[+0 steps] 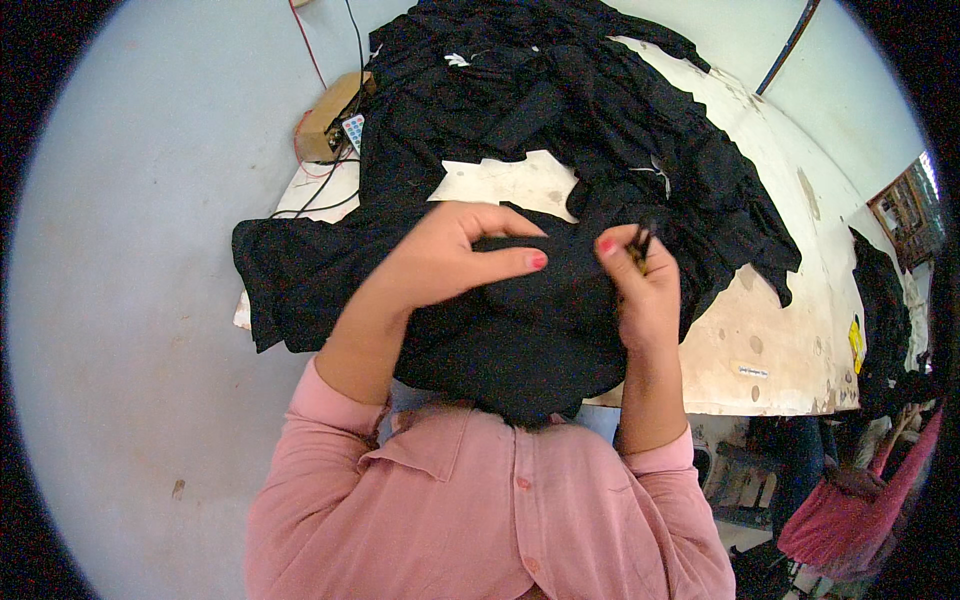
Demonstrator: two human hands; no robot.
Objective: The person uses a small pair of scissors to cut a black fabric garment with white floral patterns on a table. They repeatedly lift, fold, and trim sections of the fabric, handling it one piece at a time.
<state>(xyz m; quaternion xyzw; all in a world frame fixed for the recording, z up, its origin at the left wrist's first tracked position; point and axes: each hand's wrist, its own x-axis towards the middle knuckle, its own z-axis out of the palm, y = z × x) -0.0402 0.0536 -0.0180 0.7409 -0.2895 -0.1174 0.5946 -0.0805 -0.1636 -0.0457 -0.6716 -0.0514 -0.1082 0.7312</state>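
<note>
Black cloth is the workpiece: one black garment (510,345) lies across the near edge of the worktop (775,335), its lower part hanging toward the wearer's lap and its left part spread flat to the side.

Grip, left: the left hand (445,258) is above the garment, thumb and forefinger spread with a visible gap; no item is seen between them, though a fine thread would be too small to tell.

Grip, right: the right hand (648,290) is closed around a small dark tool (640,250) with brass-coloured parts, tucked against the fingers. Blur hides its exact type; whether the thumb and forefinger also pinch thread cannot be told.

Status: handling of the near garment appears to be under way. It is positioned in front of the body and has not been folded or set aside. Beyond it, a heap of black garments (500,105) covers much of the worktop, loosely piled. A white scrap (457,60) and a pale strand (657,172) show on that cloth. No marking or orderly stack separates finished pieces from unfinished ones, so the remaining count cannot be determined.

Periphery: a cardboard box (318,132) and a remote control (354,132) sit at the far left corner.
</note>
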